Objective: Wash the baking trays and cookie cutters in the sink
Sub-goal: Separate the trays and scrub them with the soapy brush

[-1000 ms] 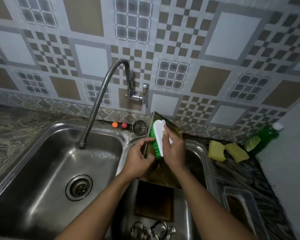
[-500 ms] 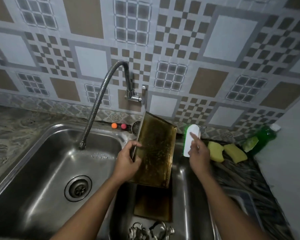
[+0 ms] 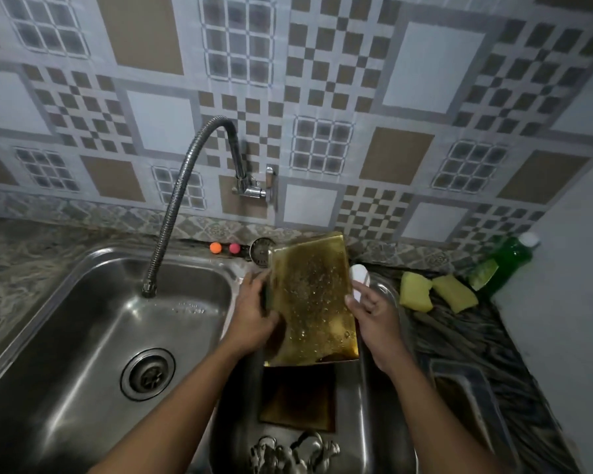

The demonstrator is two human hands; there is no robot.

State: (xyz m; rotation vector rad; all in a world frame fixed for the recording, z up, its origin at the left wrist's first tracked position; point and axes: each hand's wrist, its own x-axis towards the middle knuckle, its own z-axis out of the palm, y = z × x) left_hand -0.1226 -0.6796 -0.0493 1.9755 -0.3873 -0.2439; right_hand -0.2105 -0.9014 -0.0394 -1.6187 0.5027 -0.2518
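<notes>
The right hand (image 3: 374, 314) has drawn in beside the tray (image 3: 310, 299), fingers loose and straight against the brush (image 3: 359, 281) at the sink (image 3: 65, 336) rim. The left hand (image 3: 254, 314) grips the tray's left edge, tilting it over the right basin.

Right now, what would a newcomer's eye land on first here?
First, the wet golden-brown metal baking tray, held tilted upright over the right basin. The left hand grips its left edge, and the right hand is open by its right edge, near a white-backed scrub brush. Next, the ribbed steel flexible faucet hose arching down into the left basin, and the green dish-soap bottle beside two yellow sponges on the right counter.
</notes>
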